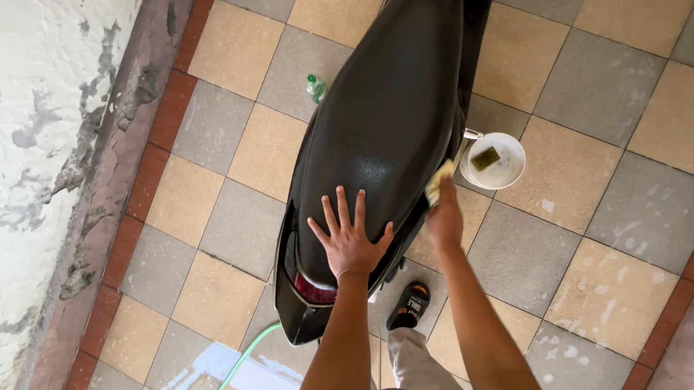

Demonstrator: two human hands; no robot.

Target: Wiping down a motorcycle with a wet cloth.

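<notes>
Resting flat on the rear of the black scooter seat [384, 117], left hand [350, 239], fingers [336, 209] spread wide, palm down, grasping nothing. Closed around a yellow sponge [439, 181], right hand [445, 219], just right of centre in the frame, pressing the sponge against the right edge of the seat. Both forearms reaching up from the bottom edge.

Filling the middle of the frame from the top edge down to below centre, the scooter, seen from above, seat glossy and dark. Below the left hand, a red tail light [315, 289] at the rear of the black bodywork.

Standing on the floor just right of the scooter, right of centre, a white bucket [512, 143] with a small dark green scouring pad [486, 158] lying inside. Cannot tell whether the bucket touches the bodywork. Left of the seat, in the upper middle, partly hidden behind the scooter, a clear bottle with a green cap [316, 87].

Curving from under the tail toward the bottom edge, left of centre, a light green hose [250, 355]. Beside the hose, a wet sheen on the tiles. Near the bottom centre, between the two forearms, a foot in a black sandal [409, 304] and a light grey trouser leg [423, 368].

Underfoot, checkered tiles [614, 292] in grey and sandy yellow, edged with a reddish-brown border. Along the left side of the frame, a worn white wall [20, 159] with peeling, stained paint.
</notes>
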